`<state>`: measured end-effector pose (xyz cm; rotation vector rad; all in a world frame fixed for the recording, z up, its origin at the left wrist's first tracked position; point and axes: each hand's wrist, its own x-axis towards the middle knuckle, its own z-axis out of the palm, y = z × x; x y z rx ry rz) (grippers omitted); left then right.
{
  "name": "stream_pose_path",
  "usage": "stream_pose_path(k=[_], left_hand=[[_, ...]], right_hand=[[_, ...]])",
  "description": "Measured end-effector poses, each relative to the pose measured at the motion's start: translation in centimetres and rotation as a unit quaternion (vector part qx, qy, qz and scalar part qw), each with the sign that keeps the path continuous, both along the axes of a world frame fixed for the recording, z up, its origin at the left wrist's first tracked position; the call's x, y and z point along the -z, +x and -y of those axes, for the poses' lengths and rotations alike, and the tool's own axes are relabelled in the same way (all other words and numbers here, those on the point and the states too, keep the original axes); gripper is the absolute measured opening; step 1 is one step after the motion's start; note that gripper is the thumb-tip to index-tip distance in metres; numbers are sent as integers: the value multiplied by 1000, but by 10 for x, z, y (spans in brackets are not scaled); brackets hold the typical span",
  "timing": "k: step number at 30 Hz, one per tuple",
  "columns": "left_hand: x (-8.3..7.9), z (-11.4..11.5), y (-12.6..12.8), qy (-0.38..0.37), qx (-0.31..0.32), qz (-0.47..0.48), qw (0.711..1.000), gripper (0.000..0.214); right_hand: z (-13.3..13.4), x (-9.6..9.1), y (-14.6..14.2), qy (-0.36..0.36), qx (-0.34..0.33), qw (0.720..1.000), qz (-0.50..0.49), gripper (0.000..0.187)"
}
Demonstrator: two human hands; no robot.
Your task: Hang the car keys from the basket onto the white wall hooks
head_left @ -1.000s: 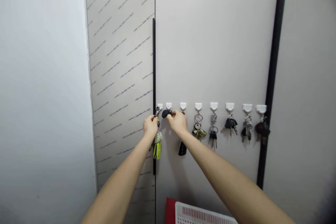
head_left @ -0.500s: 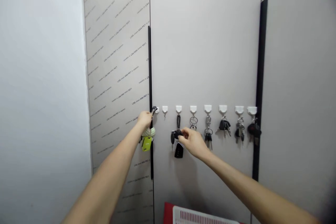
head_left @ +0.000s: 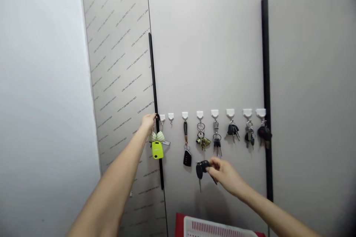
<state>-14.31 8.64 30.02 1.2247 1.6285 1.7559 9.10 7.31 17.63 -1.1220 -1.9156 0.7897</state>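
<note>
The right hand [head_left: 226, 176] pinches a black car key [head_left: 202, 169], while the left hand [head_left: 148, 121] clenches a lime-green key fob [head_left: 157, 150] by its ring beside a white hook [head_left: 162, 117].

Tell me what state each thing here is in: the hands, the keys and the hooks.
Left hand: closed at the leftmost hook.
Lime-green plastic key fob: dangling below the left hand.
Right hand: closed, holding a key.
Black plastic car key: held off the hooks, metal blade out.
Second white plastic hook: bare.
Black key fob on a dark strap: hanging from its hook.

Left hand [head_left: 148, 123] holds a lime key fob [head_left: 157, 150], right hand [head_left: 224, 175] a black key [head_left: 202, 168].
</note>
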Motion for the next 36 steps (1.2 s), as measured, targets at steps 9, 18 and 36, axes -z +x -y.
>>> stream_pose_path(k=[9, 18, 36], left_hand=[[24, 29, 22, 120, 79, 6, 990, 24], [139, 56, 101, -30, 257, -172, 951, 27], [270, 80, 135, -116, 327, -439, 829, 22]], right_hand=[[10, 97, 19, -139, -37, 984, 109, 7], [19, 143, 35, -118, -2, 967, 224, 8], [13, 104, 42, -83, -50, 967, 236, 15]])
